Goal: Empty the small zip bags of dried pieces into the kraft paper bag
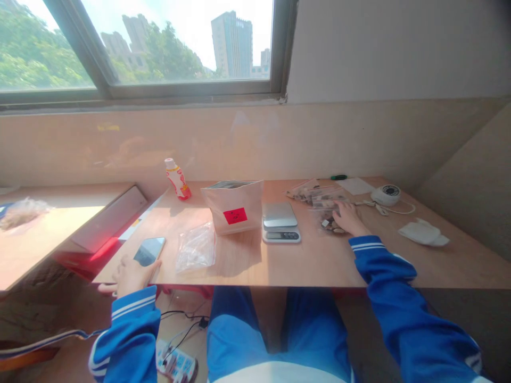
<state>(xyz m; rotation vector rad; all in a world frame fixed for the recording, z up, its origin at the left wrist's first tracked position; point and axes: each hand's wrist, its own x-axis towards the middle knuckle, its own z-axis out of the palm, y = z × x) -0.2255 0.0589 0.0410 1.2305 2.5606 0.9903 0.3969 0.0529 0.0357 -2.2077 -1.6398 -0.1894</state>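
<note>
My left hand (pixel 133 274) rests at the left front table edge over the lower end of a phone (pixel 150 251), its thumb and fingers spread to either side. At the right, my right hand (pixel 348 218) has its fingers closed at the upper part of a clear plastic bag (pixel 332 227) holding dark and pale pieces. Its fingertips are partly hard to make out. Behind that bag lie more clear bags of small pieces (pixel 304 192). Left of them sits a digital kitchen scale (pixel 280 221) with a bare metal plate.
A pale stand-up pouch (pixel 235 205) with a red label is mid-table. Near it are a flat clear bag (pixel 195 247) and a drink bottle (pixel 178 180). A white dome camera (pixel 385 195), crumpled white tissue (pixel 423 232) and green-handled tool (pixel 338 177) lie right. A power strip (pixel 176 363) is below.
</note>
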